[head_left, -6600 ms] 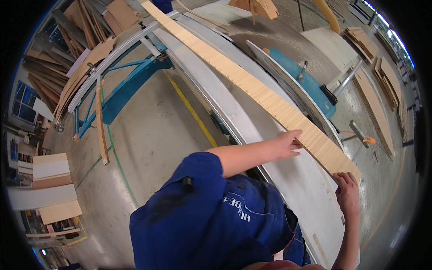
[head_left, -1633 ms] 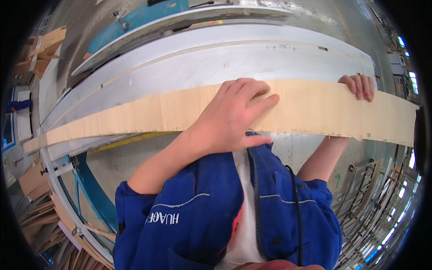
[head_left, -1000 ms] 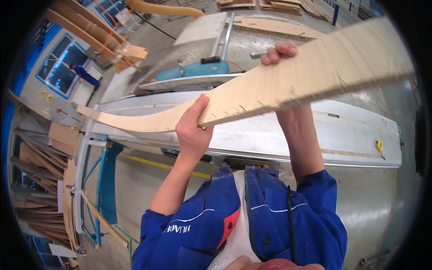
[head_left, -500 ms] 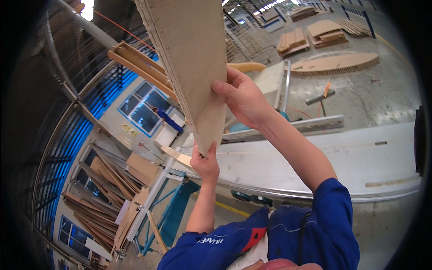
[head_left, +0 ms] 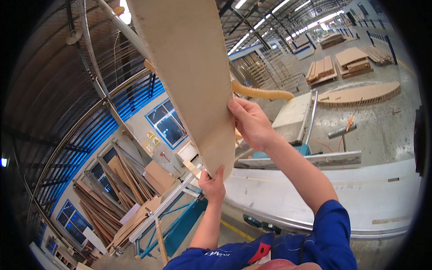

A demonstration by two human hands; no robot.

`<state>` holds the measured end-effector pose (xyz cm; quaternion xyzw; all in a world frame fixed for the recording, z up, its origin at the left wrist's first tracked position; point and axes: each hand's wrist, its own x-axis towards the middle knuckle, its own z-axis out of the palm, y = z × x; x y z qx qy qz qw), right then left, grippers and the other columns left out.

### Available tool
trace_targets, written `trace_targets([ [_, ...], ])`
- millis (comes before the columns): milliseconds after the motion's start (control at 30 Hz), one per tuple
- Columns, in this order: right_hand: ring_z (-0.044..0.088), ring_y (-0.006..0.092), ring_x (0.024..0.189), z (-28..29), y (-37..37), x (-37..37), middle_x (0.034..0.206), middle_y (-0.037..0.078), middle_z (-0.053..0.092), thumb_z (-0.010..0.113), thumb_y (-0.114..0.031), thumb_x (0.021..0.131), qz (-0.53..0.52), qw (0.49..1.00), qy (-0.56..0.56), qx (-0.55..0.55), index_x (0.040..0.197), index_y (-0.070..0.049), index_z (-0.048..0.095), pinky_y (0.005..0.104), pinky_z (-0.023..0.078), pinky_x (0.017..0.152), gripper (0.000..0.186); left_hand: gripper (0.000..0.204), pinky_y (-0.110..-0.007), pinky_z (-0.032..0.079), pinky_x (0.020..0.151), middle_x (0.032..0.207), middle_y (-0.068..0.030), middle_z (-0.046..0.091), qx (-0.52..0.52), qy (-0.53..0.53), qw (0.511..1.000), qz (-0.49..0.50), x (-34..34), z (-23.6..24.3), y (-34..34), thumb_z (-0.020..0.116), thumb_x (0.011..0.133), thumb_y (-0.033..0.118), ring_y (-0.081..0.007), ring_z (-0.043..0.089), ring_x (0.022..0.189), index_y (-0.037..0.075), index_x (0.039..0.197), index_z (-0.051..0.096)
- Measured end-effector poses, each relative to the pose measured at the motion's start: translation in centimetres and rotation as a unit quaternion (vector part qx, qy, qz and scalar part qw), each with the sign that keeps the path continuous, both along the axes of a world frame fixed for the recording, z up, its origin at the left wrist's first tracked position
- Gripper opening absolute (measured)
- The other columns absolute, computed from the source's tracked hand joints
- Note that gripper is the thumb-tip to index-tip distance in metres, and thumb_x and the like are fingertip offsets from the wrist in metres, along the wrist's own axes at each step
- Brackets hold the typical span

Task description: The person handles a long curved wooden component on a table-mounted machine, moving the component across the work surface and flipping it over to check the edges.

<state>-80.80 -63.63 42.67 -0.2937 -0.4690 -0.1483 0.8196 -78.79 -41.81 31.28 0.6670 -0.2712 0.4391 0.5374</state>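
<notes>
A long pale wooden board (head_left: 189, 76) rises upright before me, its upper end running out of the picture. My left hand (head_left: 213, 185) grips the lower end, thumb on the near face and fingers behind. Higher up, my right hand (head_left: 253, 122) pinches the right edge, thumb on the face and the other fingers partly hidden behind the board. Just below and right of the board lies the long light-grey sliding table of a saw (head_left: 310, 189).
A metal fence (head_left: 315, 159) crosses above the machine table. Behind it hangs a yellow ribbed hose (head_left: 265, 93). At the left, many boards (head_left: 101, 211) lean against the wall by a teal frame (head_left: 184, 229). A rounded panel (head_left: 360, 95) and wood stacks (head_left: 321, 70) lie on the far floor.
The board has turned so that its broad face shows more and its layered left edge less. Both hands keep their hold. My view has tilted upward, showing more roof.
</notes>
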Motion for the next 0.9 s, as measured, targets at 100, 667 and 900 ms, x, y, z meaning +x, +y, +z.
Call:
trace_targets([
  [100, 0.059, 0.0026, 0.081, 0.1, -0.2, -0.8, 0.098, -0.002, 0.067, 0.054, -0.035, 0.103, 0.011, 1.0, -0.001, 0.006, 0.118, -0.003, 0.065, 0.0202, 0.047, 0.069, 0.037, 0.026, -0.026, 0.05, 0.078, 0.095, -0.0048, 0.069, 0.009, 0.007, 1.0, 0.018, 0.4, -0.5, 0.2, 0.074, 0.085, 0.003, -0.0094, 0.061, 0.087, -0.003, 0.109, 0.065],
  [667, 0.066, 0.0139, 0.097, -3.3, -2.9, -0.7, 0.11, 0.008, 0.071, 0.063, -0.017, 0.098, -0.225, 0.965, 0.038, 0.128, 0.123, 0.001, 0.065, 0.0302, 0.054, 0.088, 0.031, 0.015, -0.042, 0.035, 0.114, 0.089, -0.0091, 0.071, 0.0, 0.017, 0.999, -0.029, 1.8, -2.9, -2.7, 0.075, 0.083, -0.001, -0.0097, 0.061, 0.082, -0.006, 0.093, 0.064],
  [900, 0.066, 0.0111, 0.082, -7.3, -5.4, -0.5, 0.089, 0.006, 0.072, 0.068, -0.021, 0.096, -0.293, 0.938, 0.116, 0.144, 0.106, 0.004, 0.071, 0.0281, 0.057, 0.08, 0.027, 0.016, -0.046, 0.035, 0.114, 0.084, -0.0071, 0.068, 0.113, -0.087, 0.99, 0.01, 2.0, -4.9, -5.2, 0.075, 0.084, 0.001, -0.0085, 0.057, 0.077, -0.002, 0.092, 0.062],
])
